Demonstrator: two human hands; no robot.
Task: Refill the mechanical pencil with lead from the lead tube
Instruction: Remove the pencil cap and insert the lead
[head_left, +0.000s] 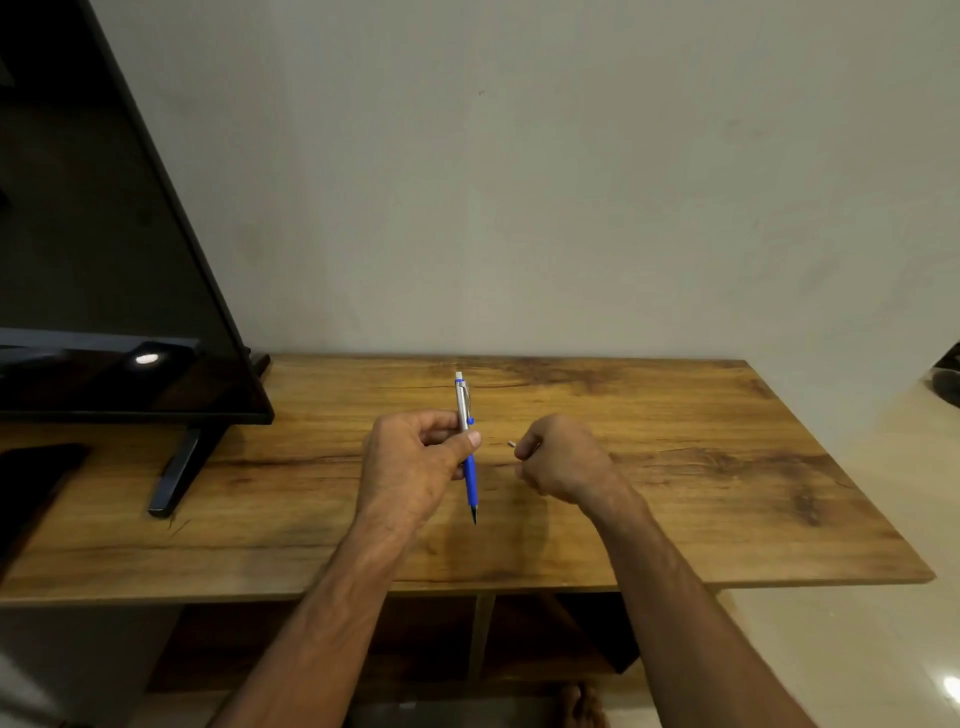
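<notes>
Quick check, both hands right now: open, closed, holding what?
Left hand: closed on the mechanical pencil, tip pointing down.
Right hand: closed; a small pale item shows at the fingertips, too small to identify.

A dark television (104, 234) stands on its stand foot (176, 473) at the wooden table's (675, 493) left.

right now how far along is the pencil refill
Done: the left hand holds the mechanical pencil over the table, tip down. In hand: the right hand pinches a small pale piece, too small to identify. Left: loading lead; no lead tube is visible.
</notes>
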